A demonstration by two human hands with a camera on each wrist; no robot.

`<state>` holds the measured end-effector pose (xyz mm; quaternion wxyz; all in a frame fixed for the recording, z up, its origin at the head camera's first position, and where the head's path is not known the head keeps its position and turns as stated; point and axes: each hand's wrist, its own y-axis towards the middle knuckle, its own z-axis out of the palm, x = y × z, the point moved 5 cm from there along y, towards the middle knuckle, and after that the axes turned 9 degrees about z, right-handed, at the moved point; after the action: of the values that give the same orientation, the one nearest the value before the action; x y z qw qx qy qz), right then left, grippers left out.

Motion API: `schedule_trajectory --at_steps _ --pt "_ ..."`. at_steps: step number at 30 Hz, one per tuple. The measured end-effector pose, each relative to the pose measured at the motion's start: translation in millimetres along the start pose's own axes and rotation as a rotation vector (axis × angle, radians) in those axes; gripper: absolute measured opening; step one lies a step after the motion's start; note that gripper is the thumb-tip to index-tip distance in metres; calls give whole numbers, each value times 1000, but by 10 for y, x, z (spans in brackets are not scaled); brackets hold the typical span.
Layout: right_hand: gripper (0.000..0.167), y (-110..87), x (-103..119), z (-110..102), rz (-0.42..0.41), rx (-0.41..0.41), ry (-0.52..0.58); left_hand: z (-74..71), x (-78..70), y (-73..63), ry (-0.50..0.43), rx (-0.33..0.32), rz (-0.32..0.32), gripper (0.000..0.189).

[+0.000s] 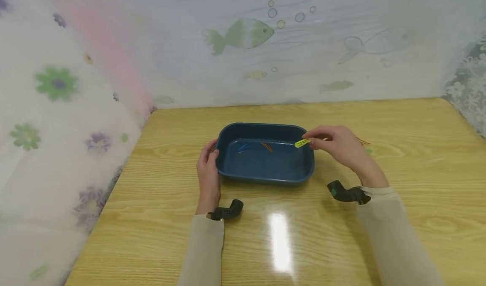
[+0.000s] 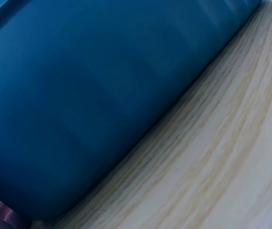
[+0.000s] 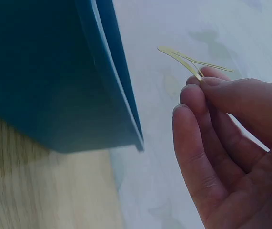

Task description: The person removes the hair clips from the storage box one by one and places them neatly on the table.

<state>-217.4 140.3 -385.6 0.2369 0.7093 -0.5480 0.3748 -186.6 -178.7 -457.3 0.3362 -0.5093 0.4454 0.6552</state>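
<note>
A dark blue plastic basin (image 1: 265, 179) stands on the wooden table. My left hand (image 1: 208, 168) holds its left side, the thumb by the rim and the other fingers along the outer wall. In the left wrist view the basin's wall (image 2: 102, 95) hides most of that hand. Between thumb and fingertips my right hand (image 1: 339, 149) pinches a yellow snap hair clip (image 1: 302, 143) over the basin's right rim. The clip (image 3: 178, 57) looks sprung apart in the right wrist view. Inside the basin lie a blue hair clip (image 1: 243, 147) and an orange hair clip (image 1: 267, 147).
Beyond my right hand, an orange clip (image 1: 363, 141) and a green piece (image 1: 368, 151) lie on the table (image 1: 417, 159), partly hidden. A curtain (image 1: 303, 75) printed with fish hangs behind the table, and a flowered one (image 1: 57, 151) on the left.
</note>
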Motion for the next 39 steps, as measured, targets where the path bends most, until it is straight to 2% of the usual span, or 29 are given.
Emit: schedule_trajectory --at_steps 10,18,24,31,39 --pt "25 -58 -165 -193 110 -118 62 -37 -3 -12 -13 -4 -30 30" --pt "24 -43 -199 -250 135 -149 22 -50 -23 -13 -26 -9 -21 30" --pt "24 -26 -313 -272 151 -186 60 -28 -17 -16 -19 -3 -15 30" --pt "29 -9 -487 -300 216 -220 101 0 -9 -1 -22 1 -16 29" --pt "26 82 -635 -228 247 -212 105 -1 -2 12 -28 -12 -12 30"
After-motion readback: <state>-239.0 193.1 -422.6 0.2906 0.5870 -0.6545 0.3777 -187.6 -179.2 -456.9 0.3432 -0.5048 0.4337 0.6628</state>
